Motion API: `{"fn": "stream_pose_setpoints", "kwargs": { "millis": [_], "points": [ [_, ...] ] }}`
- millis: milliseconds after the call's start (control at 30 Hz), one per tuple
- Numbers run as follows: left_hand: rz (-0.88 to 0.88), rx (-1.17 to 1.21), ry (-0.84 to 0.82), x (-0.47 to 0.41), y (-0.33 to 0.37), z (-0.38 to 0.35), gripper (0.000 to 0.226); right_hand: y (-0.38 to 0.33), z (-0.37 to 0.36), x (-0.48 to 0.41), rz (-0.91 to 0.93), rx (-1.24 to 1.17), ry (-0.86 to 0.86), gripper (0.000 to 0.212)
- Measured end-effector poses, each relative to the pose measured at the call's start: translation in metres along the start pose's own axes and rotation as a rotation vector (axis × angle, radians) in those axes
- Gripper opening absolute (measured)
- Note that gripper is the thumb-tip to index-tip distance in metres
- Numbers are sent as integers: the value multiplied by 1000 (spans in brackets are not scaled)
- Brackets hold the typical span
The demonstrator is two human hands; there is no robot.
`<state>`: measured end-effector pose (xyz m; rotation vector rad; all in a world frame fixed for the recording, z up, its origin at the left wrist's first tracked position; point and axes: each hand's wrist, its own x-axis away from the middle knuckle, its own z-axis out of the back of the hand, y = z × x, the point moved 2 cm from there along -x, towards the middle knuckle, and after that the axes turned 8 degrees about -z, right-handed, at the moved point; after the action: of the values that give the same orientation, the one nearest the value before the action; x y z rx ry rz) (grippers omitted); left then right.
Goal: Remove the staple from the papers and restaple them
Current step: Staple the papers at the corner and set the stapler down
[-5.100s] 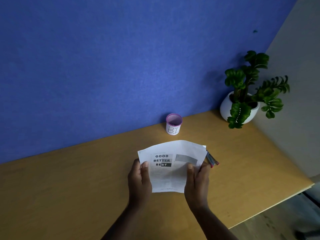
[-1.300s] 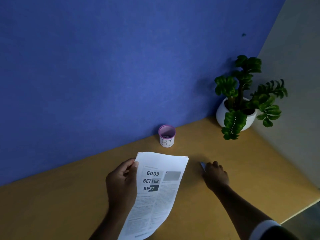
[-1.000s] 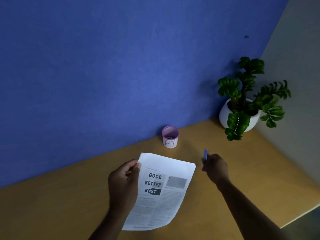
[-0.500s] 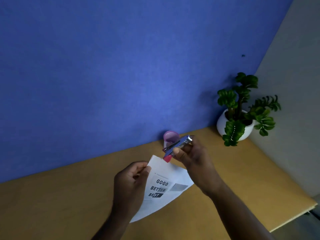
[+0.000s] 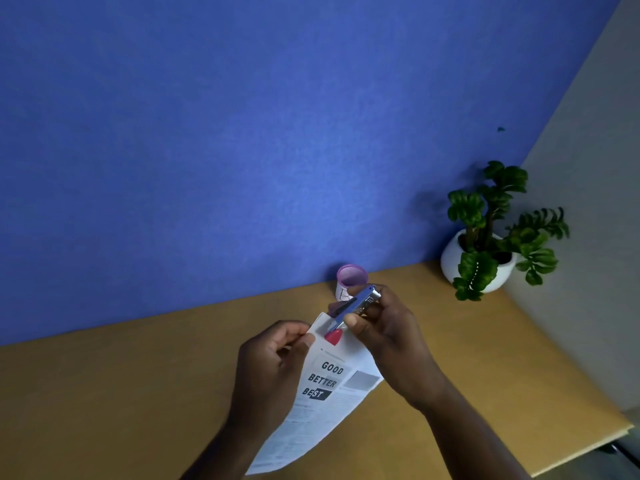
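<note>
Above the desk point(image 5: 138, 393), left hand point(image 5: 270, 372) pinches papers point(image 5: 322, 393) by the top corner. Right hand point(image 5: 384, 327) grips stapler point(image 5: 349, 311), red end on that corner. Staple unseen; removal apparently underway, restapling left.

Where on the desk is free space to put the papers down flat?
The desk is bare left of the left hand, up to the blue wall. Another bare patch lies right of the right hand, below the potted plant. It is crowded around the small cup, stapler and papers.
</note>
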<state>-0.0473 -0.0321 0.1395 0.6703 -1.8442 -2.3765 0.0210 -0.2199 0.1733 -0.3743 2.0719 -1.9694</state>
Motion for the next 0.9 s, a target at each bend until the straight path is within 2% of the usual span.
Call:
{"fn": "stream_pose_setpoints", "kwargs": {
  "millis": [267,633,767,900],
  "points": [
    [-25,14,8,2,7,-1,8,2,-5,2,-26,3,-35,19],
    [7,26,6,0,2,-8,8,6,-5,0,-11,54,81,16],
    [0,2,-10,0,-1,-10,16,10,-3,-2,3,114,144,18],
    [7,25,-2,-1,-1,-13,6,11,-5,-3,1,155,188,25]
  ]
}}
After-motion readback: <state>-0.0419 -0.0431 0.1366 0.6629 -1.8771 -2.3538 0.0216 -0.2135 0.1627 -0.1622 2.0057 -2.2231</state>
